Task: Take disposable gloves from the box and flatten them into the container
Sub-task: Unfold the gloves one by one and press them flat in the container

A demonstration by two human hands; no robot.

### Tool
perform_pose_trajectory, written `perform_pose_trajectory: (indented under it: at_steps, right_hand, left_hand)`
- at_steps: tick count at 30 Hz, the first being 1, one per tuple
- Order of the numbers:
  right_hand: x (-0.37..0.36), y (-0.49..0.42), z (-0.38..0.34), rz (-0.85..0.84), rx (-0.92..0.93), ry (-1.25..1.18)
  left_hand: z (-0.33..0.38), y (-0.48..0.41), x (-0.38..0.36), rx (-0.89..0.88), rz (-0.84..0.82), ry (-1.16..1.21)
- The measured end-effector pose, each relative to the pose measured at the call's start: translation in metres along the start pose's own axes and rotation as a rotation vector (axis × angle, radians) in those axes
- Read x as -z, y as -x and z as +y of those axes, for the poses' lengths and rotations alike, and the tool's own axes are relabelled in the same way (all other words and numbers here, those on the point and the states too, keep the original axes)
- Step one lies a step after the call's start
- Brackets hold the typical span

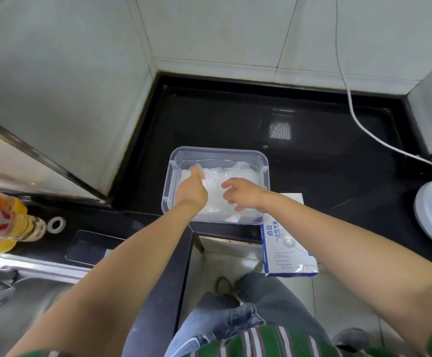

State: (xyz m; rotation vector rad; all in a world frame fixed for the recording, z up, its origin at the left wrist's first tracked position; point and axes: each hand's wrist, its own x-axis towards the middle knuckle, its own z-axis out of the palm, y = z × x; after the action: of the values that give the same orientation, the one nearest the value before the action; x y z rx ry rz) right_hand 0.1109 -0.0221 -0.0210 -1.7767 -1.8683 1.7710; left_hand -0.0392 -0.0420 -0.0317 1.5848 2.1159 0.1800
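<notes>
The clear rectangular plastic container (217, 153) has smooth, transparent walls; the thin translucent white plastic gloves (240, 171) inside it look filmy and crinkled. The black stone-look desk (325, 163) is polished and glossy, with reflections. The white-and-blue card glove box (289, 256) is matt; the grey metal sink (29, 292) shows a dull brushed sheen.

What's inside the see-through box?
Crumpled clear gloves fill the container. The left hand and right hand reach in over them, so the gloves beneath the hands and the container's bottom are hidden.
</notes>
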Motion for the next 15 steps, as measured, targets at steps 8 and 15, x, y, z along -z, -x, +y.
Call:
perform_pose_trajectory:
  at_steps: [8, 15]
  right_hand:
    - [-0.016, -0.016, 0.003, -0.020, -0.061, 0.039]
    - [-0.012, -0.022, 0.016, 0.009, -0.092, 0.040]
  left_hand:
    - [0.013, 0.005, 0.003, -0.404, 0.345, -0.213]
    - [-0.008, -0.021, -0.024, -0.067, -0.387, -0.130]
